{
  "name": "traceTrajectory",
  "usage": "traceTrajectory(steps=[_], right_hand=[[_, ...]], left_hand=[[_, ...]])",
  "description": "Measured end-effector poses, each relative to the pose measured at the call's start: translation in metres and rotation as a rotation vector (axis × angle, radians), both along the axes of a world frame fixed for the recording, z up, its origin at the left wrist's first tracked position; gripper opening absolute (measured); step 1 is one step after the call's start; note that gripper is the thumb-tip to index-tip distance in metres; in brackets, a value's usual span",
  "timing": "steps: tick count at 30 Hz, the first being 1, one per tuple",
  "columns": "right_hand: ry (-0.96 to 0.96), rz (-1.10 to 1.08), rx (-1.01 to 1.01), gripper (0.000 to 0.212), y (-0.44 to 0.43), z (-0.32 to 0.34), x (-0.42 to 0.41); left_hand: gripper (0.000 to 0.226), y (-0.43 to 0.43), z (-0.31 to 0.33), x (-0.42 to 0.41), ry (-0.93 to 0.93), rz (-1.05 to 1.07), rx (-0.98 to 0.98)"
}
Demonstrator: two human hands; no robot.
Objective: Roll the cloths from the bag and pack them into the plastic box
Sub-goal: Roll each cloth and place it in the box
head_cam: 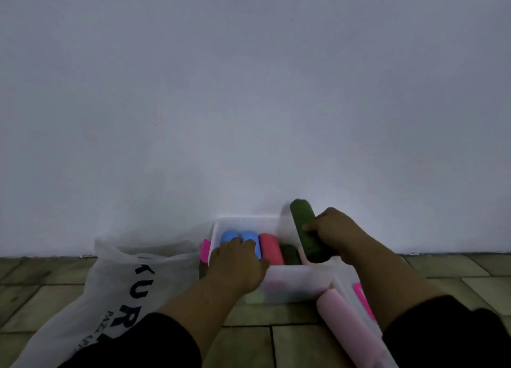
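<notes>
1. Down at the foot of a pale wall, a translucent plastic box [293, 284] is sitting on the tiled floor [249, 340], its far rim touching or nearly touching the wall.
2. Inside it, rolled cloths are lying side by side: a blue roll [237, 236], a red roll [271, 247] and a dark green roll [290, 254], the last largely hidden.
3. Reaching into the box, the left hand [237, 265] is resting palm down on the blue roll with fingers spread, covering its near end; it is gripping nothing that shows.
4. Above the box's right side, the right hand [334, 235] is closing around a green roll [307, 229], which is tilting upward toward the wall.
5. A pink roll [348, 329] is lying on the floor just beside the box's right corner, its lower end cut off by the frame.
6. Bright pink pieces [205, 250] are peeking out at the box's left and right sides; what they are is hard to make out.
7. Left of the box, a white bag [110, 284] is slumping, its dark lettering partly hidden by the left sleeve.
</notes>
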State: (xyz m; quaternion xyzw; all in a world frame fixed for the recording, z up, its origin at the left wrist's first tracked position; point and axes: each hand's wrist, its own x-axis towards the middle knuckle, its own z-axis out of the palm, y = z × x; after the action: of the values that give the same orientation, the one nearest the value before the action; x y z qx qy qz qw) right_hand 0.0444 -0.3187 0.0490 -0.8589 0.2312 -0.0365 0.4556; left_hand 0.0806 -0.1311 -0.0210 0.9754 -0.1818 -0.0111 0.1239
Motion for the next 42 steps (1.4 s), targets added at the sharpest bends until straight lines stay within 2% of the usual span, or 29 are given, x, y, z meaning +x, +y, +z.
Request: traceTrajectory(steps=[3, 6, 9, 12, 15, 19, 23, 24, 27, 29, 31, 34, 35, 37, 40, 42], right_hand=[[0.266, 0.142, -0.325, 0.028, 0.004, -0.007, 0.027], [0.391, 0.309, -0.464, 0.017, 0.017, -0.023, 0.039], [0.421, 0.386, -0.533, 0.024, 0.027, -0.032, 0.044], [0.492, 0.387, -0.496, 0.009, 0.022, -0.032, 0.051], [0.519, 0.333, -0.511, 0.022, 0.014, -0.037, 0.055], [0.504, 0.352, -0.610, 0.028, 0.018, -0.045, 0.057], [0.431, 0.335, -0.598, 0.038, 0.013, -0.043, 0.051], [0.344, 0.317, -0.574, 0.033, 0.009, -0.042, 0.046], [-0.088, 0.128, -0.396, 0.011, -0.009, -0.040, 0.015], [-0.240, 0.001, -0.410, 0.009, -0.025, -0.043, -0.015], [-0.208, -0.041, -0.503, 0.012, -0.039, -0.057, -0.042], [0.105, 0.066, -0.638, 0.008, -0.047, -0.086, -0.070], [0.201, 0.097, -0.642, 0.008, -0.046, -0.094, -0.075], [0.315, 0.119, -0.603, 0.024, -0.042, -0.103, -0.081], [0.327, 0.091, -0.550, 0.048, -0.031, -0.112, -0.084], [0.287, 0.065, -0.576, 0.057, -0.016, -0.117, -0.087]], left_hand=[[0.056, -0.002, -0.007, 0.011, 0.074, -0.034, 0.108], [0.058, -0.002, -0.007, 0.015, 0.115, -0.058, 0.150], [0.057, -0.002, -0.004, 0.014, 0.138, -0.065, 0.172], [0.056, -0.002, -0.002, 0.012, 0.145, -0.068, 0.164], [0.055, -0.003, -0.001, 0.012, 0.159, -0.065, 0.171], [0.056, -0.004, 0.001, 0.013, 0.187, -0.059, 0.170], [0.056, -0.005, 0.002, 0.013, 0.196, -0.040, 0.161], [0.057, -0.005, 0.002, 0.012, 0.199, -0.031, 0.166], [0.058, -0.005, 0.002, 0.012, 0.195, -0.016, 0.176], [0.057, -0.005, 0.003, 0.010, 0.184, -0.003, 0.160], [0.057, -0.005, 0.003, 0.010, 0.180, 0.010, 0.151], [0.056, -0.004, 0.004, 0.008, 0.182, 0.023, 0.144], [0.055, -0.004, 0.003, 0.007, 0.187, 0.017, 0.114], [0.050, 0.001, 0.005, 0.004, 0.184, 0.020, -0.054], [0.039, 0.007, 0.009, -0.014, 0.069, 0.080, -0.490], [0.034, 0.008, 0.006, -0.041, -0.043, 0.096, -0.640]])
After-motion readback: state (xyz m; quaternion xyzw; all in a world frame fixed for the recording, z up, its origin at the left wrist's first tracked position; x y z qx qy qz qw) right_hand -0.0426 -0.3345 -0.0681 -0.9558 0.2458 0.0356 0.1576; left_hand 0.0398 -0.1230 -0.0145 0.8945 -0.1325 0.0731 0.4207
